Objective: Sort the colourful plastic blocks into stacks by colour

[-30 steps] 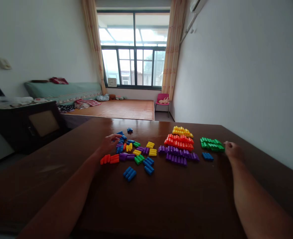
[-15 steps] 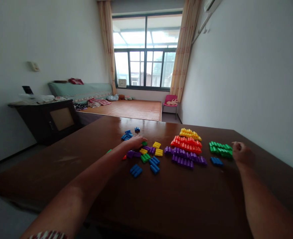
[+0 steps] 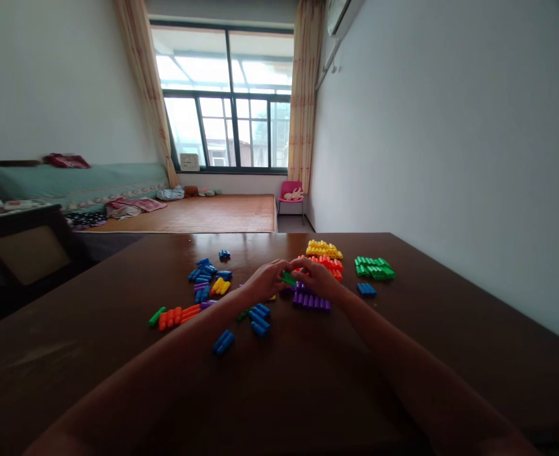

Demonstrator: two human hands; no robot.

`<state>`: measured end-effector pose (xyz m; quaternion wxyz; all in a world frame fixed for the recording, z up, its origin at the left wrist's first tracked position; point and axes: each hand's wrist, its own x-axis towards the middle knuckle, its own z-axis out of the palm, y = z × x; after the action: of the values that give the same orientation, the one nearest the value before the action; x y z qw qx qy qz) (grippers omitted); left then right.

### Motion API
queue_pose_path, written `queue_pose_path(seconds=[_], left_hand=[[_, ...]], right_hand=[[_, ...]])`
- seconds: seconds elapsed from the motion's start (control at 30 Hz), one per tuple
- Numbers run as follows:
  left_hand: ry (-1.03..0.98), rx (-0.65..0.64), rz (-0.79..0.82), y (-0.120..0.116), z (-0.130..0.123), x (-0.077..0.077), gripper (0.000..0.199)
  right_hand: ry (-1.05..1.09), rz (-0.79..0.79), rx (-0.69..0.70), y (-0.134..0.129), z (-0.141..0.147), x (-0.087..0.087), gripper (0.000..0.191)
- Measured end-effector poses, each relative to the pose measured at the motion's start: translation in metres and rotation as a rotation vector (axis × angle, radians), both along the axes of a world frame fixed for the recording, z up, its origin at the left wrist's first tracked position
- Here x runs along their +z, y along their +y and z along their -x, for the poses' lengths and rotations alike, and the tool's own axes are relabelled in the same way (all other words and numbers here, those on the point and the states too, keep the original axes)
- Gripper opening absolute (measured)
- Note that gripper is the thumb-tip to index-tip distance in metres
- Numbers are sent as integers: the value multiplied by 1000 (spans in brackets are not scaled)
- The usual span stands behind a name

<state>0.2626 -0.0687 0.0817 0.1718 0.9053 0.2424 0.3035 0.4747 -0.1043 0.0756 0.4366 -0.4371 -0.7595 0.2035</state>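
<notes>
My left hand (image 3: 270,278) and my right hand (image 3: 313,273) meet over the middle of the table, fingers closed on a green ridged plastic block (image 3: 288,278) between them. Beneath my right hand lie purple blocks (image 3: 311,301), partly covered, with orange blocks (image 3: 333,266) behind it. Under and beside my left forearm are blue blocks (image 3: 260,319), a yellow block (image 3: 221,286) and a row of orange blocks (image 3: 177,316). My left arm hides some pieces.
Yellow blocks (image 3: 324,249) are grouped at the back, green blocks (image 3: 375,268) to the right, with a blue block (image 3: 366,289) in front of them. Loose blue blocks (image 3: 203,272) lie at left on the brown table (image 3: 307,392). A bed (image 3: 213,212) and pink chair (image 3: 291,190) stand beyond.
My left hand has lifted a green block from the left pile and brought it rightward. My right hand has come left from the green group to meet it. The view has turned right.
</notes>
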Motion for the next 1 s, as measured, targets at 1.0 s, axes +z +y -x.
queue_pose_path(seconds=[1.0], left_hand=[[-58, 385, 122, 6, 138, -18, 31]], right_hand=[[-509, 51, -1167, 12, -196, -52, 36]])
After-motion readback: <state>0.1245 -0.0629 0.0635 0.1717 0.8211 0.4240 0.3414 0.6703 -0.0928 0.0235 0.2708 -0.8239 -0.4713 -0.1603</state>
